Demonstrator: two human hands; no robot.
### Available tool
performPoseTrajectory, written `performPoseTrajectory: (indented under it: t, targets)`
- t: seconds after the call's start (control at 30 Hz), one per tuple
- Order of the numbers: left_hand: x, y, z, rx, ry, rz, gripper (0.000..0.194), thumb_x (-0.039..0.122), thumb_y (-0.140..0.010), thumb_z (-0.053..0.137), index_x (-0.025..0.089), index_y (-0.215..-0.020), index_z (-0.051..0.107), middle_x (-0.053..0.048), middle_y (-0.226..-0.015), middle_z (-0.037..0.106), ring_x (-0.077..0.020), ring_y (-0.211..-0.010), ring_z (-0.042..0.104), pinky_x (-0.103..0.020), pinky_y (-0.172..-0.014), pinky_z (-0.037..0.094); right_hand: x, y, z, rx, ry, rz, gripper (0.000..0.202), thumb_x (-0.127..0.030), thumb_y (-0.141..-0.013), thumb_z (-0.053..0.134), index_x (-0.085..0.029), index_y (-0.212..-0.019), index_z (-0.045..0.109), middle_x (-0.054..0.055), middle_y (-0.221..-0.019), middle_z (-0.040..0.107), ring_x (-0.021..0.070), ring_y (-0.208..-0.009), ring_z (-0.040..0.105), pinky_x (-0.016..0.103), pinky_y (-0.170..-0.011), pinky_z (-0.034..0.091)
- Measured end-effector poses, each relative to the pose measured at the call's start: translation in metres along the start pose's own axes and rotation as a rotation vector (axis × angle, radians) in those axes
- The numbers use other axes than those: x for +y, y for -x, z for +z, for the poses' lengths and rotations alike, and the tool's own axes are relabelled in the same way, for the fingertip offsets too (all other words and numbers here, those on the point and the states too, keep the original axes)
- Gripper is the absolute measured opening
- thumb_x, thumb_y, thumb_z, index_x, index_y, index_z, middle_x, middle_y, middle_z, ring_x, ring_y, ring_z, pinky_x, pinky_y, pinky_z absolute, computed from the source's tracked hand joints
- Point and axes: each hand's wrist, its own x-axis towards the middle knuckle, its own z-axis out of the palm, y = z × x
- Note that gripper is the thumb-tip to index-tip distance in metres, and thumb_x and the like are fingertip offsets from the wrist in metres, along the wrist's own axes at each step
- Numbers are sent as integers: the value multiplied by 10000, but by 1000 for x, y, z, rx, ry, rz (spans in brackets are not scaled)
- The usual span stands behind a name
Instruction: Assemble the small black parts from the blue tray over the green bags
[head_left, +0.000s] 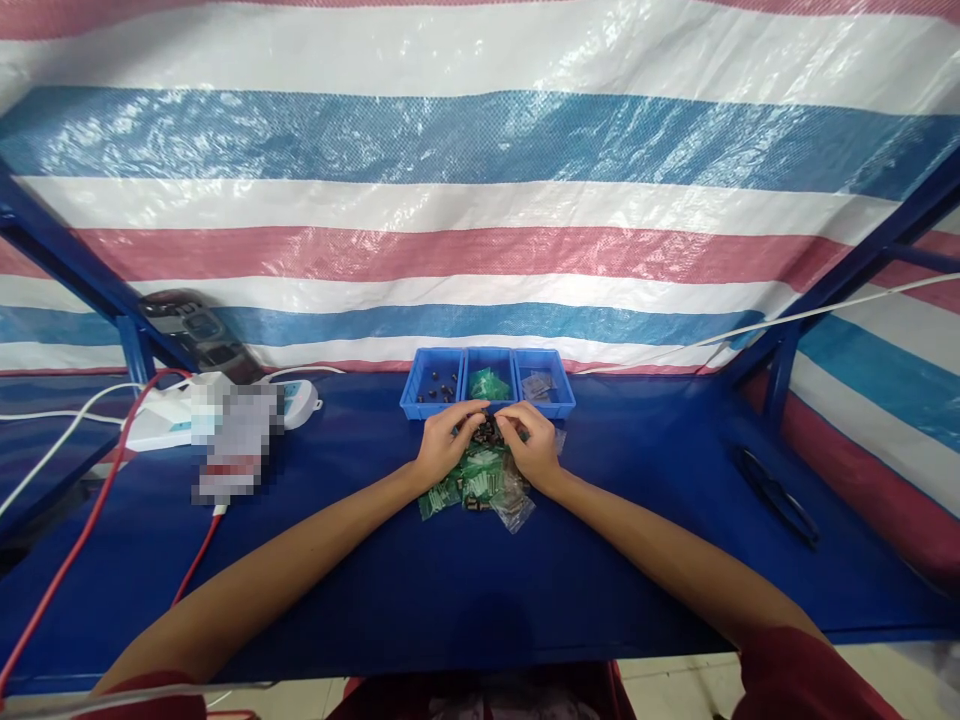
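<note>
My left hand point(444, 446) and my right hand point(532, 444) meet over a small pile in the middle of the table. The fingers of both are pinched together at the pile's far side, by small dark parts point(489, 430). Whatever lies between the fingertips is too small and too hidden to name. Below the hands spread green packets point(481, 482) and clear plastic bags point(514, 508). Right behind stand three joined blue bins: the left bin point(421, 372) has several small dark parts, the middle bin point(489, 360) green packets, the right bin point(556, 408) clear bags.
On the left lie a white power strip point(159, 432), a blurred-out object point(238, 440) with a red cable point(196, 562), and a dark device point(201, 328) behind. Black glasses point(777, 494) rest at the right. A striped sheet point(480, 210) hangs behind the blue table point(345, 600) between blue frame posts.
</note>
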Motion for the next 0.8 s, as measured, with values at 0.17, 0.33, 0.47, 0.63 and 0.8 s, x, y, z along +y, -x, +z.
performPoseTrajectory:
  t: [0.17,0.33,0.47,0.63,0.8]
  targets:
    - [-5,4,3,-1,82,-68,230,302,-915,479,190,-1087,583,-2,-738,626,-53,-427,490,-186,-456,426,1,0,0,-18,-8,-2,198,-303,-905,473,-191,-949,631,43,-807,577,138,-625,539,265,-573,456]
    - [-4,5,3,-16,120,-90,221,307,-914,475,182,-1067,575,2,-716,606,-53,-425,473,-182,-446,411,1,1,2,-20,-29,-8,193,-287,-895,493,-196,-996,631,43,-819,584,136,-620,546,262,-563,467]
    - [-4,5,2,-27,132,-110,226,315,-920,458,178,-1068,561,-2,-731,596,-56,-433,469,-183,-440,404,1,0,3,-17,-22,-36,191,-280,-891,500,-199,-990,642,43,-804,585,147,-648,559,267,-577,473]
    - [-6,5,2,-35,122,-108,219,312,-924,449,185,-1065,560,9,-714,579,-56,-431,473,-183,-443,406,0,-2,5,-26,-26,-58,185,-280,-891,502,-200,-966,650,50,-813,597,153,-660,569,271,-582,479]
    - [-7,5,2,-40,120,-101,226,318,-922,452,179,-1063,561,7,-697,578,-65,-436,477,-185,-441,409,-1,-2,5,-35,-47,-54,173,-278,-882,519,-197,-959,652,50,-815,598,151,-657,567,273,-588,479]
